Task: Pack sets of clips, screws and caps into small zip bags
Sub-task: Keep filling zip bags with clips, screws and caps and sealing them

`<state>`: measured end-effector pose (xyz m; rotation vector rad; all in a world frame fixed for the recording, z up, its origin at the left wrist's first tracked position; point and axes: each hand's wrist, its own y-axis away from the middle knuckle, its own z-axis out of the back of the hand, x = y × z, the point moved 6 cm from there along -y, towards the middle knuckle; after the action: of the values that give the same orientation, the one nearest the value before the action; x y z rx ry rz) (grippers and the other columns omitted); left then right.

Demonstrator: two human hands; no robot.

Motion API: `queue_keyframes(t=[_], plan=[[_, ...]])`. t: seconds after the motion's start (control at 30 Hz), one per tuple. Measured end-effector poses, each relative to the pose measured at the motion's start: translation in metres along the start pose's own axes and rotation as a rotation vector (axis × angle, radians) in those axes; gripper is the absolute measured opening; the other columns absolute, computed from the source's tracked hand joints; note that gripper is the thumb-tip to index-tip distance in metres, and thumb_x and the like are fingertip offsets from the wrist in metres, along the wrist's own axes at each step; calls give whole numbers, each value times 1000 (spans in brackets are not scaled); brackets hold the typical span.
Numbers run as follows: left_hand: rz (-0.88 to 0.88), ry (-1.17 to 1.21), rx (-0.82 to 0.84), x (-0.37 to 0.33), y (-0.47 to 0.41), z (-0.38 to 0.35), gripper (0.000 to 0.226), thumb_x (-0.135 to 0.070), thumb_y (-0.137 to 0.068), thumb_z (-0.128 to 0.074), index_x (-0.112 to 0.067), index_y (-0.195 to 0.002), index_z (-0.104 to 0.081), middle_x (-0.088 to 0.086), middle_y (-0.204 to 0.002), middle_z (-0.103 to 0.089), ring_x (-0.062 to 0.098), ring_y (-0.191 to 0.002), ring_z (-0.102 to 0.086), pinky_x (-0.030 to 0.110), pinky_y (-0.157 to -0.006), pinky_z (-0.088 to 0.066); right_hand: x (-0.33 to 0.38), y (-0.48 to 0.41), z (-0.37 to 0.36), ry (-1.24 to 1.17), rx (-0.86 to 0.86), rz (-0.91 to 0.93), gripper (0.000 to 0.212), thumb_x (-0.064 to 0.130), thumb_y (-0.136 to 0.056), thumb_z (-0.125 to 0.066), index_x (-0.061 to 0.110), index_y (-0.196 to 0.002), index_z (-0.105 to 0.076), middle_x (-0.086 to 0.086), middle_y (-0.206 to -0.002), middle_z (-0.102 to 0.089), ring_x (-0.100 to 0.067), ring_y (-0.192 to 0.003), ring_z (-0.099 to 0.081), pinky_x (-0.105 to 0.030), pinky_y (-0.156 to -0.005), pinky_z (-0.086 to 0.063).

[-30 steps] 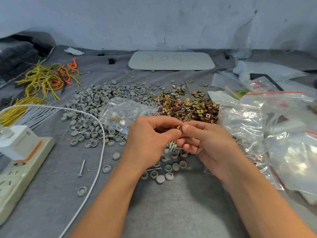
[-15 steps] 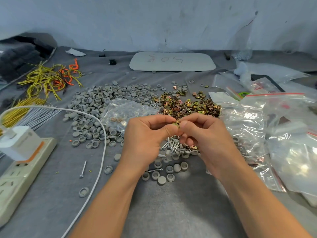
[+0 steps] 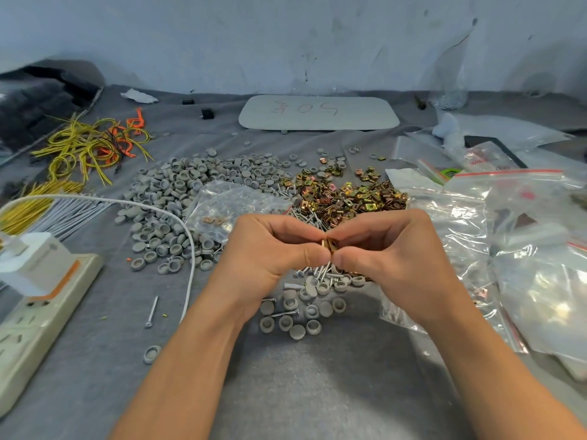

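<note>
Two hands meet at the centre of my head-camera feed, above a grey cloth [image 3: 301,385] with a fine woven texture. I log the left hand [image 3: 270,249] and the right hand [image 3: 390,252] as both curled. Thumb and forefinger tips press in from either side on one small brass-coloured clip [image 3: 329,244], and the other fingers fold toward the palms. Grip: both hands pinch the clip, which sits in the air clear of the cloth, over a loose heap of screws [image 3: 320,272]. Screws: thin, silvery, threaded shanks lying crisscross. Near caps [image 3: 298,312], around and in front of that heap: matt grey, round, shallow cups, some hollow side up, some flat side up. Main cap pile [image 3: 190,185], behind and to the left: same dull grey finish. Clip pile [image 3: 349,196], behind the hands to the right: small square pieces of folded sheet metal, shiny gold to bronze, tangled together. A small zip bag [image 3: 228,201] of clear crinkled film lies just behind the left hand at the edge of the cap pile. I see a few brownish pieces inside but cannot identify them. More zip bags [image 3: 508,217], glossy with red seal strips, overlap at the right. One lone screw [image 3: 152,311] lies left of the left forearm, near a white cable [image 3: 188,249] and a cream power strip [image 3: 38,319].
</note>
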<state>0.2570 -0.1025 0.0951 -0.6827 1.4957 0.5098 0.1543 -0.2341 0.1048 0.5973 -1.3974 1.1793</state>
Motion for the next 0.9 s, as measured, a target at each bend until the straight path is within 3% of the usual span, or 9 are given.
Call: queue_keyframes(t=[0.27, 0.4, 0.5, 0.6, 0.73, 0.9], plan=[[107, 154, 17, 8, -1, -1, 26, -22, -48, -88, -23, -73, -83, 2, -73, -77, 8, -63, -71, 17, -59, -54, -2, -5, -2, -128, -5, -5, 30, 0, -70, -83, 22, -91, -85, -8, -83, -80, -22, -73, -76, -29, -68, -60], [-3, 17, -88, 7, -4, 6, 21, -6, -65, -87, -23, -76, -83, 7, -77, -78, 14, -69, -74, 21, -64, -57, -7, -4, -5, -38, 9, -64, 29, 8, -70, -90, 21, -96, -83, -5, -86, -80, -24, -78, -78, -33, -72, -63], [-67, -148, -26, 4, -4, 6, 30, 4, -70, -88, -25, -78, -83, 6, -77, -79, 14, -70, -75, 22, -66, -58, -8, -4, -5, 131, 25, -85, 26, 15, -67, -96, 24, -87, -82, 0, -78, -79, -21, -71, -77, -36, -66, -64], [-91, -257, 34, 1, -4, 6, 33, 0, -68, -91, -31, -77, -84, 1, -77, -79, 11, -71, -75, 24, -67, -59, -5, -2, -4, 240, 72, -68, 23, 18, -67, -96, 26, -82, -81, 2, -74, -77, -21, -66, -75, -38, -62, -63], [-126, -325, 104, -1, -2, 1, 31, -8, -63, -92, -35, -78, -83, -4, -78, -80, 10, -74, -76, 24, -72, -60, -2, 1, -4, 305, 108, -22, 21, 8, -72, -91, 23, -76, -78, 2, -68, -73, -15, -61, -69, -28, -56, -55], [-149, -317, -10, 0, -2, 4, 22, -18, -69, -89, -33, -83, -83, -4, -80, -80, 14, -75, -78, 26, -69, -60, -7, 2, 1, 284, -36, -79, 14, 16, -75, -91, 24, -77, -80, 6, -69, -75, -14, -63, -73, -29, -59, -59]])
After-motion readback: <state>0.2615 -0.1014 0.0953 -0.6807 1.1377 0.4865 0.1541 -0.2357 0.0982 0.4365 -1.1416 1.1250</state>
